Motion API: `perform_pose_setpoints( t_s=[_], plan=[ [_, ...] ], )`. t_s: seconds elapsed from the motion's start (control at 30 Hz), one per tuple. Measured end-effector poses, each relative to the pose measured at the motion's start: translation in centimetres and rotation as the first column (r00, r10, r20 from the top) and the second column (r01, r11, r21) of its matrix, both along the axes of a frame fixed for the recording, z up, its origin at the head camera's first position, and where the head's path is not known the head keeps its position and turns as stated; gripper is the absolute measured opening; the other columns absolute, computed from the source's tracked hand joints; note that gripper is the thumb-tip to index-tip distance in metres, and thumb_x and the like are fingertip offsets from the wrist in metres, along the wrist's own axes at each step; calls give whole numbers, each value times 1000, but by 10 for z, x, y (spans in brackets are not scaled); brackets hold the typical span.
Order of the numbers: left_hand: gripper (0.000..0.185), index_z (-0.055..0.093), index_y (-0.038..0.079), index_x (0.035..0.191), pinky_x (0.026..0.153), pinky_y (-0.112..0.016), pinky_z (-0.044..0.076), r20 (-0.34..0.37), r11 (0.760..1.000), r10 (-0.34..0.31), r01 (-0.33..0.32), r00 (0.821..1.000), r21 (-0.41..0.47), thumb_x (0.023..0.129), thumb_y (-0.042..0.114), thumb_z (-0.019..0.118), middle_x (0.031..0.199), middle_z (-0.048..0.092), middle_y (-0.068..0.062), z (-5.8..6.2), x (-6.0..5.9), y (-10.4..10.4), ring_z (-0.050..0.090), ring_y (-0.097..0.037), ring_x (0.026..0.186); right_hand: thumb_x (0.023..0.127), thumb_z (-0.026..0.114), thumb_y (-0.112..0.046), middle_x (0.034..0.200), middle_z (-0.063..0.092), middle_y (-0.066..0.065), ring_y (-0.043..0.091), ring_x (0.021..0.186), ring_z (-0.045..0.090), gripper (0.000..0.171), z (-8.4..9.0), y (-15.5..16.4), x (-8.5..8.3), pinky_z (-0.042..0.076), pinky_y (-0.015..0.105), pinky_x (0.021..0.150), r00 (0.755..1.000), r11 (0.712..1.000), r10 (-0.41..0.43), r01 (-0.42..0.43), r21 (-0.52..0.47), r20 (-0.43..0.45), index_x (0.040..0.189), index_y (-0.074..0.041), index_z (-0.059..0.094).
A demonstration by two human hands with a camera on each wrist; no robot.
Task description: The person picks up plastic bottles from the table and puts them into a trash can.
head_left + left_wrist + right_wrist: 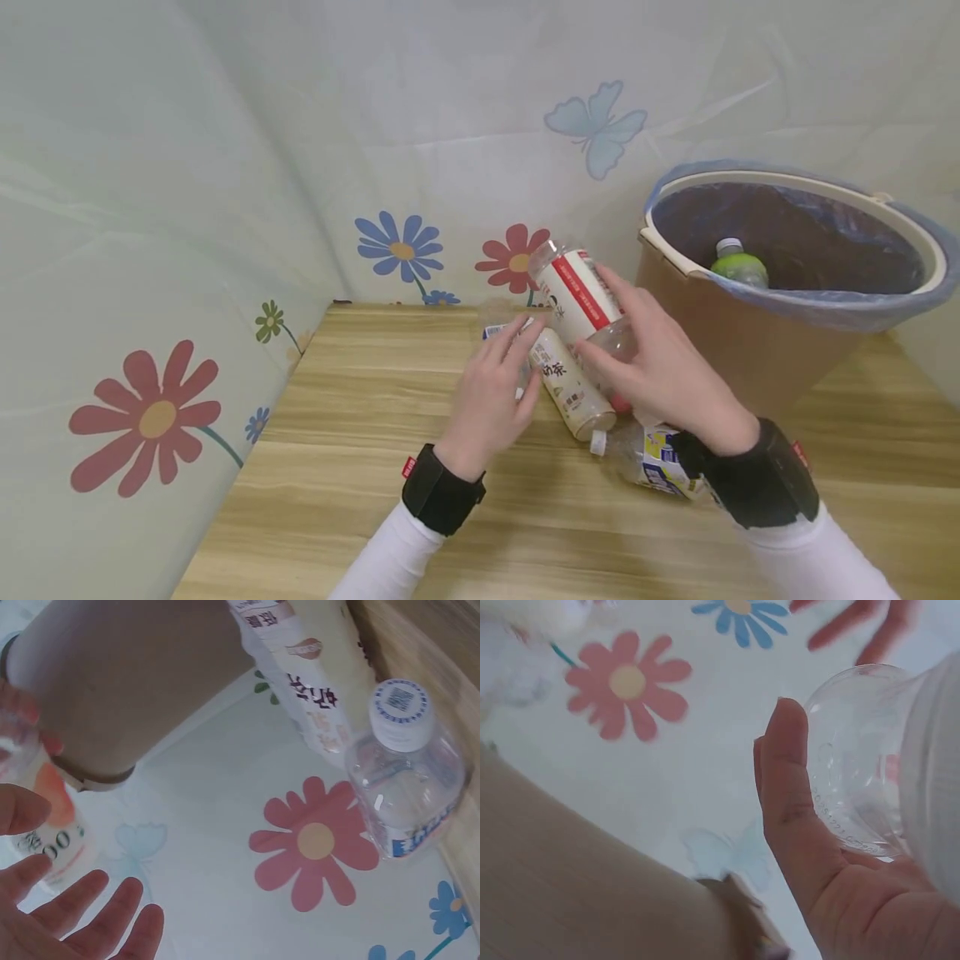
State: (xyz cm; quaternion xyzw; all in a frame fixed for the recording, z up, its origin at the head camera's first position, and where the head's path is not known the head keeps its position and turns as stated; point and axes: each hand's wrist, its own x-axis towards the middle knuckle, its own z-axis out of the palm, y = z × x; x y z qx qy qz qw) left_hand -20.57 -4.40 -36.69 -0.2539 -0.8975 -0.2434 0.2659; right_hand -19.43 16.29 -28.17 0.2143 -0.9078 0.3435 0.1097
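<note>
My right hand (pixel 678 358) grips a clear plastic bottle (pixel 577 292) with a white and red label, tilted above the table. In the right wrist view, its fingers (pixel 787 787) curve along the clear bottle end. My left hand (pixel 489 396) is close by on the left, its fingers (pixel 105 907) spread and apart from the held bottle. A cream milk tea bottle (pixel 566 379) lies between the hands. Partly hidden behind the left fingers is a clear bottle with a white cap (pixel 405 776). Below the right hand lies another clear bottle (pixel 652 458) with a yellow and blue label.
A brown bin (pixel 705 342) with a blue liner (pixel 885 308) over its rim stands at the right. Inside it is a bottle with a green label (pixel 741 267). A wall cloth (pixel 450 108) with printed flowers borders the wooden table (pixel 337 467).
</note>
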Motion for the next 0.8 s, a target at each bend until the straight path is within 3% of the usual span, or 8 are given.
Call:
perform_pose_setpoints(
  t_s=[0.17,0.27,0.4,0.47,0.57,0.67,0.8],
  plan=[
    [59,43,15,152,112,-46,48,-7,1000,-22,21,1000,-19,97,19,64,151,51,-12,4,2,8,55,-29,135,91,73,-21,137,51,25,31,100,57,87,43,11,-3,54,30,68,992,997,-33,41,62,-119,161,-11,23],
    [59,43,15,152,112,-47,47,-8,999,-37,37,999,-25,97,19,64,151,51,-12,3,2,12,55,-29,134,92,72,-24,135,49,29,36,100,58,88,65,21,-7,57,38,69,985,989,-90,106,100,-149,162,-14,21],
    [58,44,14,151,110,-48,48,-15,999,-49,48,999,-18,97,18,63,151,50,-11,1,2,14,56,-28,132,93,68,-29,133,47,32,41,103,53,88,90,36,-18,50,50,71,970,968,-172,198,153,-169,163,-16,16],
    [57,43,14,151,110,-48,49,-13,999,-52,51,999,-16,98,19,63,152,49,-10,0,2,14,56,-28,132,94,66,-29,133,46,33,43,103,50,88,99,44,-24,43,46,70,963,958,-209,236,163,-167,163,-16,15],
    [58,43,15,152,110,-48,48,-9,998,-55,54,998,-12,98,19,62,153,48,-10,-1,2,15,56,-28,132,94,63,-27,136,41,36,48,106,47,87,107,56,-33,42,46,69,952,944,-263,287,164,-156,163,-16,11],
    [59,42,15,152,111,-49,48,-6,998,-57,57,998,-5,97,18,63,154,47,-10,-2,3,15,55,-29,134,95,60,-26,143,35,39,52,110,45,87,108,68,-41,46,57,73,939,925,-317,338,174,-134,163,-15,8],
    [62,41,15,153,112,-49,47,5,998,-63,62,998,9,95,15,65,155,46,-10,-4,4,15,53,-29,136,96,56,-29,152,24,40,56,118,39,87,103,82,-50,41,74,89,915,895,-393,403,193,-88,163,-14,2]
  ],
)
